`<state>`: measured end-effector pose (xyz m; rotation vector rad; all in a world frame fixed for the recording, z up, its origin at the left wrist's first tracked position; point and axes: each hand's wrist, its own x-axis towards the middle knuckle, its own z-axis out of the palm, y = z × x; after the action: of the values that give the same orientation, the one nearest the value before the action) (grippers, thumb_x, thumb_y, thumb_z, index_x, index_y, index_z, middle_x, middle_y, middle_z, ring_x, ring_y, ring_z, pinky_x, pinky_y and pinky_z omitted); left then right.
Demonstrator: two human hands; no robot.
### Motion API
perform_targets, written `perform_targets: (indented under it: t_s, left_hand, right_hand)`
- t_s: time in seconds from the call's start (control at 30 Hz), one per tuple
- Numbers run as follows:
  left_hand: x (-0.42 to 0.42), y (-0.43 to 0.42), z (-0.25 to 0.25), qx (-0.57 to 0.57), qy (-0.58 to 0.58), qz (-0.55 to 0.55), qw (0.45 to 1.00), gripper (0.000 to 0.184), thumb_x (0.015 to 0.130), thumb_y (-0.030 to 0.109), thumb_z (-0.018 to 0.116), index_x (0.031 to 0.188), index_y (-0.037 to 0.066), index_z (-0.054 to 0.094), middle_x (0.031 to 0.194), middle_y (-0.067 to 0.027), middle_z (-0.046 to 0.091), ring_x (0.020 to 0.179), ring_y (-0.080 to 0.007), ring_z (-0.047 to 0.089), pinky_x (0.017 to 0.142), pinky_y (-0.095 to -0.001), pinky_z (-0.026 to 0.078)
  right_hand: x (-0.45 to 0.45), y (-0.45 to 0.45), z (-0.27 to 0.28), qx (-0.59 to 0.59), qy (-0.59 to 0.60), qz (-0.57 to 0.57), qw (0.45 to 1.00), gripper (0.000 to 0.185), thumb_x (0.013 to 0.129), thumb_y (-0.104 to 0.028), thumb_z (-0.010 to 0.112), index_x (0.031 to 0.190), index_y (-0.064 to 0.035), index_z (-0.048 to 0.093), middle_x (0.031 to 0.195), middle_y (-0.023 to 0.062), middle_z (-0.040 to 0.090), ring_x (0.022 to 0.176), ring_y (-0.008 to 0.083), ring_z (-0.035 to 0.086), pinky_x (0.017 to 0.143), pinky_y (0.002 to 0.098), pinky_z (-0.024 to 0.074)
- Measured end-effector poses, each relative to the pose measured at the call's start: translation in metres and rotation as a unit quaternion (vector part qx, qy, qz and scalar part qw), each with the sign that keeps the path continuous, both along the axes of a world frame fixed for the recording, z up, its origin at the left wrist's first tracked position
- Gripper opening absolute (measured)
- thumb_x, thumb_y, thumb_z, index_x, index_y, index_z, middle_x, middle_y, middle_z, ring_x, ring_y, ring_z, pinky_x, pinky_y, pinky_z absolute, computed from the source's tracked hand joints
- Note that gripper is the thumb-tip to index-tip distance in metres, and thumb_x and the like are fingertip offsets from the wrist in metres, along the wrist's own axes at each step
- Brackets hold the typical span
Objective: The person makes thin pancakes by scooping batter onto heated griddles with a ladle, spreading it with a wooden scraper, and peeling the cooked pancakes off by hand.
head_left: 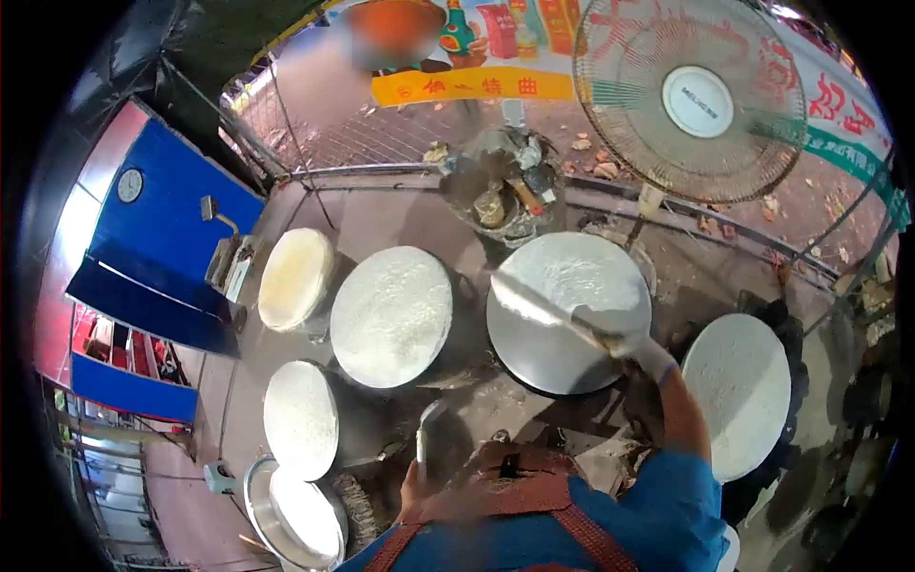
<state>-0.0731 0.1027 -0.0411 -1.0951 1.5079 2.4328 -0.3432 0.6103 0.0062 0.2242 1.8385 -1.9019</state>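
Note:
My right hand (629, 346) is closed round the end of a long, flat batter spreader (538, 303), which reaches across a round griddle (538, 367). White batter (581, 262) covers the far part of this griddle, while its near part shows bare grey metal. Low in the middle, close to my apron (496, 486), my left hand (412, 491) grips a tool with a pale handle (422, 448) and a greyish head. Whether that head is a ladle or a scraper I cannot tell.
More batter-covered rounds lie about: one left of centre (391, 319), a yellowish one (295, 279), a lower-left one (301, 419) and one at right (739, 396). A metal basin (257, 505) holds white batter. A cluttered bucket (467, 205) and a fan (691, 100) stand ahead.

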Motion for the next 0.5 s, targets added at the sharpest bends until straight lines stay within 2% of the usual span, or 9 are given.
perform_targets:
  t_s: [0.07, 0.1, 0.17, 0.23, 0.27, 0.3, 0.37, 0.43, 0.5]
  left_hand:
    - [0.005, -0.004, -0.025, 0.026, -0.016, 0.03, 0.999, 0.049, 0.078, 0.019, 0.065, 0.123, 0.01, 0.048, 0.101, -0.0029, 0.06, 0.09, -0.0153, 0.057, 0.078, -0.0284, 0.046]
    - [-0.016, 0.025, 0.04, -0.357, -0.163, -0.181, 0.902, 0.055, 0.074, 0.021, 0.067, 0.124, 0.011, 0.047, 0.096, -0.0029, 0.062, 0.088, -0.0142, 0.058, 0.077, -0.0276, 0.046]
    - [-0.006, 0.019, 0.033, -0.421, -0.182, -0.197, 0.866, 0.054, 0.074, 0.018, 0.066, 0.125, 0.011, 0.047, 0.097, -0.0045, 0.062, 0.087, -0.0137, 0.058, 0.076, -0.0276, 0.046]
    - [0.003, 0.01, 0.022, -0.459, -0.183, -0.21, 0.844, 0.054, 0.074, 0.015, 0.065, 0.125, 0.011, 0.046, 0.097, -0.0056, 0.062, 0.086, -0.0134, 0.058, 0.075, -0.0276, 0.046]
    - [0.006, 0.008, 0.011, -0.463, -0.174, -0.21, 0.843, 0.054, 0.074, 0.014, 0.064, 0.125, 0.012, 0.046, 0.096, -0.006, 0.063, 0.086, -0.0134, 0.058, 0.075, -0.0276, 0.046]
    - [0.011, 0.004, 0.0, -0.469, -0.167, -0.21, 0.842, 0.054, 0.074, 0.014, 0.064, 0.125, 0.012, 0.046, 0.096, -0.0063, 0.063, 0.086, -0.0134, 0.058, 0.075, -0.0276, 0.046]
    - [0.021, -0.011, -0.015, -0.48, -0.156, -0.206, 0.838, 0.054, 0.073, 0.013, 0.063, 0.125, 0.012, 0.046, 0.096, -0.007, 0.063, 0.085, -0.0134, 0.059, 0.074, -0.0276, 0.046]
    - [0.01, 0.009, 0.027, -0.429, -0.218, -0.227, 0.847, 0.055, 0.073, 0.011, 0.06, 0.127, 0.014, 0.046, 0.098, -0.0084, 0.064, 0.085, -0.0144, 0.06, 0.073, -0.0285, 0.047]
    - [0.028, -0.001, 0.007, -0.381, -0.158, -0.173, 0.895, 0.057, 0.074, 0.009, 0.058, 0.129, 0.014, 0.044, 0.098, -0.0078, 0.063, 0.083, -0.0146, 0.059, 0.072, -0.0289, 0.047]
  right_hand:
    - [0.026, 0.007, -0.025, -0.097, 0.036, -0.019, 0.995, 0.029, 0.069, -0.013, 0.071, 0.095, -0.0006, 0.066, 0.074, 0.0025, 0.061, 0.065, 0.0149, 0.054, 0.062, 0.0266, 0.0451]
    - [0.025, 0.033, -0.052, -0.039, 0.009, 0.002, 0.999, 0.029, 0.068, -0.013, 0.072, 0.094, -0.0003, 0.066, 0.074, 0.0019, 0.061, 0.067, 0.0153, 0.054, 0.064, 0.0267, 0.0451]
    - [0.003, 0.037, -0.042, 0.052, 0.029, -0.014, 0.998, 0.03, 0.07, -0.018, 0.072, 0.091, 0.0032, 0.067, 0.078, 0.004, 0.062, 0.07, 0.0152, 0.055, 0.066, 0.0267, 0.0454]
    - [-0.041, 0.027, -0.012, 0.039, -0.025, 0.006, 0.999, 0.026, 0.078, -0.022, 0.063, 0.089, 0.0013, 0.067, 0.063, 0.0035, 0.059, 0.055, 0.0082, 0.049, 0.051, 0.0254, 0.0388]
    - [-0.056, 0.012, -0.022, 0.059, 0.259, -0.02, 0.964, 0.024, 0.078, -0.021, 0.062, 0.088, -0.0004, 0.068, 0.059, 0.0018, 0.056, 0.051, 0.0073, 0.045, 0.048, 0.0259, 0.0359]
    - [-0.059, 0.005, 0.014, 0.1, 0.155, 0.059, 0.981, 0.023, 0.077, -0.019, 0.062, 0.088, 0.0006, 0.067, 0.065, 0.0022, 0.058, 0.057, 0.009, 0.049, 0.052, 0.0262, 0.0393]
    - [-0.052, 0.009, -0.021, 0.116, 0.069, 0.106, 0.985, 0.023, 0.075, -0.019, 0.063, 0.086, 0.0009, 0.067, 0.065, 0.0031, 0.057, 0.057, 0.0103, 0.05, 0.051, 0.0256, 0.0387]
    - [-0.024, 0.031, -0.019, -0.012, -0.069, 0.161, 0.984, 0.02, 0.074, -0.02, 0.065, 0.082, -0.0023, 0.068, 0.055, 0.0003, 0.049, 0.046, 0.0089, 0.042, 0.041, 0.0252, 0.0308]
    - [0.013, 0.033, 0.021, 0.036, -0.123, 0.109, 0.986, 0.023, 0.073, -0.017, 0.064, 0.09, -0.0024, 0.068, 0.056, -0.001, 0.05, 0.045, 0.0076, 0.041, 0.041, 0.0251, 0.0314]
